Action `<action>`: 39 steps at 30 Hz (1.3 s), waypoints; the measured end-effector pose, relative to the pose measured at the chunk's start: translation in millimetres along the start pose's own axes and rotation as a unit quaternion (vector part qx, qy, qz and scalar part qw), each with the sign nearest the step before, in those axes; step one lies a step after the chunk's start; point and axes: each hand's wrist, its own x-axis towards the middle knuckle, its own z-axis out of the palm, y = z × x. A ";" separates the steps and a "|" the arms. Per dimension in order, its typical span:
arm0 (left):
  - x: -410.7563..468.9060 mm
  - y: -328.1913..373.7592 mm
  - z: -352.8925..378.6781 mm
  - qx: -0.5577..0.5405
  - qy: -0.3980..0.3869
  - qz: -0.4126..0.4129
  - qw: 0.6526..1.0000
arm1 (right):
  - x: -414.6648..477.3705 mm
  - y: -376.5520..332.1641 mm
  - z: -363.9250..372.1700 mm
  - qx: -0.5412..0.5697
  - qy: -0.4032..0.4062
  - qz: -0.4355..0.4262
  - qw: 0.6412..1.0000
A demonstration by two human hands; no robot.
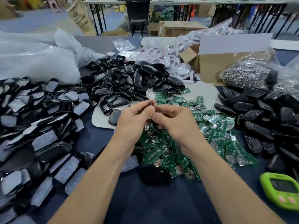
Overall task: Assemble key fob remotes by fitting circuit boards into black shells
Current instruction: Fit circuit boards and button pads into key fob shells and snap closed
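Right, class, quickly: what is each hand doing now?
Left hand: pinches a thin dark part.
Right hand: fingers curled on the same part.

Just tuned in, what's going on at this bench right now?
A person holds both hands together above the pile of green circuit boards. The left hand and right hand pinch a small dark part between the fingertips; it is too hidden to tell exactly what it is. Open black shells lie heaped behind the hands, and more black casings are piled to the right.
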 end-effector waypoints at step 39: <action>4.9 8.2 -27.9 -0.247 -0.183 -0.075 0.949 | -8.4 2.1 -28.3 -0.011 0.167 -0.067 0.984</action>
